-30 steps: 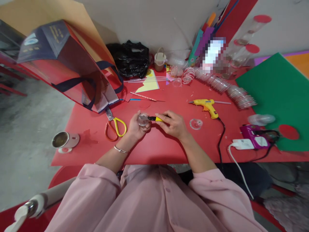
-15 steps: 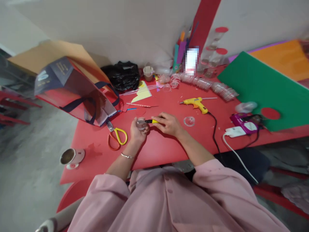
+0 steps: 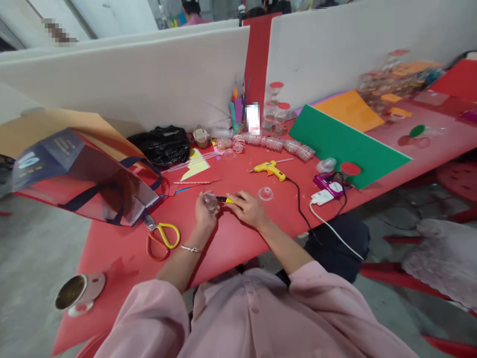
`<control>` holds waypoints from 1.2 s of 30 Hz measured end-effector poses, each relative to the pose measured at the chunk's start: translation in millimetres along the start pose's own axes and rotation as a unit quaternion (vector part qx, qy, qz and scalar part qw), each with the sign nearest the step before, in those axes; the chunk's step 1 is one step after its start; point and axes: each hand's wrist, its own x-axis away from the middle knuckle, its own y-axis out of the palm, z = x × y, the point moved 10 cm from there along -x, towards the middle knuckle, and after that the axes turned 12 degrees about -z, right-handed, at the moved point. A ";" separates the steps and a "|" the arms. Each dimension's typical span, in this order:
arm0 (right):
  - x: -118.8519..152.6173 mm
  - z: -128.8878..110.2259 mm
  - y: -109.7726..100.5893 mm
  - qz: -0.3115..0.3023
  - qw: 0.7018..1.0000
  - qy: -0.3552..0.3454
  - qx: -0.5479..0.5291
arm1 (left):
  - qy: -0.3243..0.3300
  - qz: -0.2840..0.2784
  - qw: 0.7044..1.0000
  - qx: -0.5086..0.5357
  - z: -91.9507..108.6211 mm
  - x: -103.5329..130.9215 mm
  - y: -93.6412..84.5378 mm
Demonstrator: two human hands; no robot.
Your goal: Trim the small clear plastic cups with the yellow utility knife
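Observation:
My left hand (image 3: 206, 215) is wrapped round a small clear plastic cup (image 3: 210, 201) above the red table. In my right hand (image 3: 249, 209) is a yellow-and-black utility knife (image 3: 225, 200), its dark end pointing at the cup. The blade itself is too small to make out. Right of my fingers lies a clear plastic lid (image 3: 266, 193). Beyond it rests a yellow hot glue gun (image 3: 270, 169) with a black cord. Scissors (image 3: 164, 238) with one yellow and one red handle lie left of my left wrist.
At the left leans a large paper bag (image 3: 85, 174); a mug (image 3: 80, 293) stands near the table's edge. Stacked clear cups (image 3: 283, 143) line the back by a phone (image 3: 253, 118). A purple power strip (image 3: 331, 185) and green board (image 3: 346, 144) are at the right.
My view has tilted up and turned right, showing the area beyond the white partition and more table at right. Both hands keep their hold on the cup and knife.

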 end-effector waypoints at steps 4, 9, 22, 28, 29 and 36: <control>-1.0 -0.2 1.7 0.004 1.000 -0.004 -0.005 | 0.001 0.002 1.000 0.020 -1.6 -0.1 -4.9; 0.0 3.2 -4.6 0.034 0.999 -0.001 0.008 | -0.006 -0.052 0.998 -0.021 -1.5 -1.9 0.6; 0.9 -11.8 -9.3 0.031 0.998 -0.051 -0.014 | 0.012 -0.042 0.998 -0.037 0.4 0.0 -1.7; 1.1 -2.4 -7.9 0.025 0.999 -0.037 -0.027 | 0.016 -0.034 0.999 -0.024 1.4 -2.4 -1.0; 0.9 -1.0 -7.0 0.022 0.999 -0.033 -0.025 | 0.016 -0.027 0.999 -0.018 2.1 -2.6 -3.3; 4.7 19.7 -18.1 0.070 0.995 0.055 0.033 | -0.006 -0.072 0.997 -0.014 5.1 -1.6 -3.1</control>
